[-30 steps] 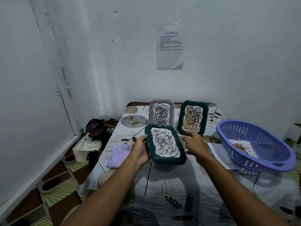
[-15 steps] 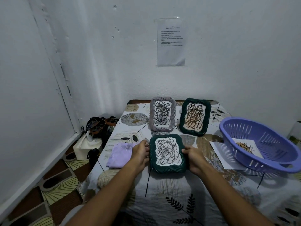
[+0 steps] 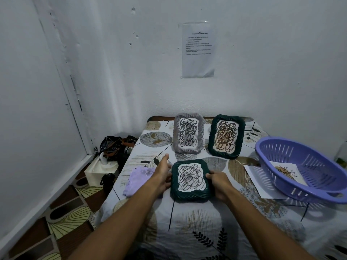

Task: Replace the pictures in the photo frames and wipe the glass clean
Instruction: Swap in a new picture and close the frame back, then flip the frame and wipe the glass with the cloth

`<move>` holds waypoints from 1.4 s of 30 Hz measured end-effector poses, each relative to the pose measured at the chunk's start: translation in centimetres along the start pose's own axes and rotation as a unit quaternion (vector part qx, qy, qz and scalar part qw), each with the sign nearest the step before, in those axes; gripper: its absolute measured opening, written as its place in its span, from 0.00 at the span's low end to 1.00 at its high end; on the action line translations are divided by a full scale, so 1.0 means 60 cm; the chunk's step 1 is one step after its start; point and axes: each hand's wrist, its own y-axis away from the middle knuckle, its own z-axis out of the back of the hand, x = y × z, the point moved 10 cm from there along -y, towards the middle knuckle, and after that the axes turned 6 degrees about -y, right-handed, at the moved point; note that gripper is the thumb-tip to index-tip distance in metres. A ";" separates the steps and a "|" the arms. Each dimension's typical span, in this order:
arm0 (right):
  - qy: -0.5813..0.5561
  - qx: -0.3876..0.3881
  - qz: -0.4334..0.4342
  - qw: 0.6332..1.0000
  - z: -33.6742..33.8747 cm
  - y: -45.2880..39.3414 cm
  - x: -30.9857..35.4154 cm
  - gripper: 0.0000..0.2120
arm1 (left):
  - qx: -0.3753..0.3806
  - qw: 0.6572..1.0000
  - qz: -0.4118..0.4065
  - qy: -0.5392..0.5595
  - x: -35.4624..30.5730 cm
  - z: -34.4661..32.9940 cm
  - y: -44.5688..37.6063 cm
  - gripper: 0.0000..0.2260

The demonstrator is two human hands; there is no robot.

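Observation:
A dark green photo frame [image 3: 190,179] with a black scribble picture rests near the table's middle, tilted toward me. My left hand [image 3: 163,173] holds its left edge, thumb raised. My right hand [image 3: 218,182] grips its right edge. Behind it stand a grey frame [image 3: 188,135] with a black scribble and a second green frame [image 3: 226,136] with a brown scribble. A lilac cloth [image 3: 138,178] lies folded to the left of my left hand. A flower picture [image 3: 287,172] lies inside the purple basket [image 3: 308,147].
The basket sits at the right on a white sheet of paper [image 3: 260,182]. The table wears a leaf-print cover [image 3: 202,228]. On the floor at the left are a white box [image 3: 100,170] and dark bags [image 3: 114,145]. White walls close in behind and left.
The held frame came down from the air toward me and now rests on the table. Both hands stayed on its edges.

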 end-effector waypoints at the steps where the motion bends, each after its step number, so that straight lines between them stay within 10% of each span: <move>1: 0.016 0.004 0.003 1.000 -0.003 -0.001 0.001 0.12 | 0.001 1.000 0.004 -0.003 0.001 -0.001 -0.003 0.23; 18: 0.507 -0.072 0.114 0.851 0.000 -0.026 0.037 0.14 | 0.025 0.998 -0.034 -0.051 -0.022 -0.020 0.023 0.16; 22: 0.374 -0.006 0.216 0.902 -0.069 0.012 0.074 0.16 | -0.023 0.982 -0.143 -0.117 -0.075 0.044 0.016 0.13; 26: 0.318 0.153 0.166 0.921 -0.180 0.033 0.056 0.14 | -0.068 0.915 -0.265 -0.297 -0.104 0.126 0.023 0.12; 34: 0.526 0.172 0.207 0.806 -0.297 -0.015 0.035 0.23 | 0.018 0.694 -0.238 -0.679 0.003 0.187 0.004 0.35; 42: 0.624 0.177 0.206 0.733 -0.343 -0.036 0.030 0.23 | 0.052 0.665 -0.233 -0.707 0.046 0.202 -0.019 0.54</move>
